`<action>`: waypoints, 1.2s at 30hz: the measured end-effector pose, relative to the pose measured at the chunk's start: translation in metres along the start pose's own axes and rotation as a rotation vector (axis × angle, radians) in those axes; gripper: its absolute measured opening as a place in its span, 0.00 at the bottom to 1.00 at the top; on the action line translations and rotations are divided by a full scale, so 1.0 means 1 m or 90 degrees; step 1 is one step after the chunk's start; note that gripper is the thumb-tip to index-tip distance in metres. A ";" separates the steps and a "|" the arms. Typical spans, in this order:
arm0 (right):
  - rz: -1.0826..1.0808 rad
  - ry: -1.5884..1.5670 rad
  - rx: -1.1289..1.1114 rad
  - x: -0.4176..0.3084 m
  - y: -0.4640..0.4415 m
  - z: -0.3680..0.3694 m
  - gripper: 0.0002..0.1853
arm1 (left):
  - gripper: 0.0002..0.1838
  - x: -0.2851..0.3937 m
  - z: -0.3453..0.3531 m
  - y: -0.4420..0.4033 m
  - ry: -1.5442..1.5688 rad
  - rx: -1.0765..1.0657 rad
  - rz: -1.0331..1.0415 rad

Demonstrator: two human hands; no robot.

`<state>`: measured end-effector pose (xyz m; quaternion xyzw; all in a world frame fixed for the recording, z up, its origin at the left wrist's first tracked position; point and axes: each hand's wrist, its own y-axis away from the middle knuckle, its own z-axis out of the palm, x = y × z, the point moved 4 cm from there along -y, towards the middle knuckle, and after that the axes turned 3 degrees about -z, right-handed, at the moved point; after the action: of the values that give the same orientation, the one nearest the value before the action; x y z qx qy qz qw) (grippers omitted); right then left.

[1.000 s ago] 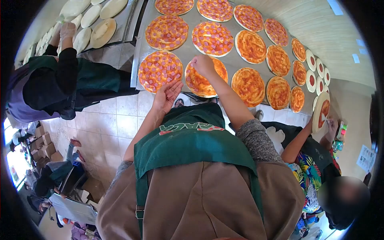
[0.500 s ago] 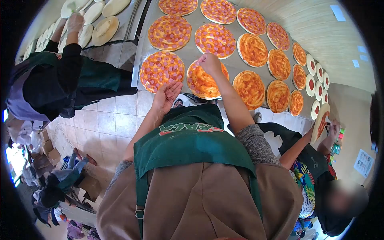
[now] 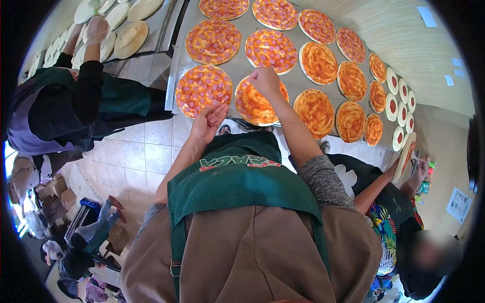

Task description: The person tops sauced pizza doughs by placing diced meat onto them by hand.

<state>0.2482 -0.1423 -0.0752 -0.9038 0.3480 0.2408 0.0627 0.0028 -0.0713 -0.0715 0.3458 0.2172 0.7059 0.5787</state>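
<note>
My right hand [image 3: 265, 82] is closed in a pinch above a sauced pizza [image 3: 262, 107] with some ham cubes at its left side; whatever the fingers hold is hidden. Palm up, my left hand [image 3: 209, 122] lies open by the near edge of the metal table [image 3: 172, 96], its fingers stretched out and slightly cupped. I cannot make out anything in that palm. Just beyond it is a pizza covered with ham cubes [image 3: 203, 91]. To the right of my right hand sits a pizza with only red sauce [image 3: 314, 113].
More ham-topped pizzas [image 3: 272, 50] and sauced ones [image 3: 352, 81] fill the table, with small sauce-dotted bases [image 3: 391, 107] at the far right. A co-worker [image 3: 399, 197] at right holds a sauced base [image 3: 405, 157]. Another co-worker [image 3: 65, 101] reaches over plain bases [image 3: 131, 39] at left.
My hands hold nearly the same positions. The right co-worker's base has tilted more edge-on, and the left co-worker's gloved hand has shifted slightly.
</note>
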 end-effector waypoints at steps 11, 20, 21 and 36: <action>-0.013 0.072 0.009 -0.002 -0.004 0.003 0.07 | 0.21 0.000 0.000 0.000 -0.002 -0.006 0.008; 0.160 -0.038 -0.023 0.035 -0.010 -0.002 0.10 | 0.20 0.003 -0.005 -0.004 0.006 -0.022 0.014; 0.172 -0.024 -0.024 0.036 -0.010 -0.002 0.10 | 0.20 0.003 -0.004 -0.004 0.008 -0.022 0.012; 0.108 -0.064 -0.006 0.003 0.011 -0.003 0.11 | 0.21 0.002 0.000 0.002 0.021 -0.024 0.021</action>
<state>0.2439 -0.1530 -0.0732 -0.8581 0.4189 0.2918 0.0554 0.0008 -0.0702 -0.0697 0.3271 0.2079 0.7247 0.5697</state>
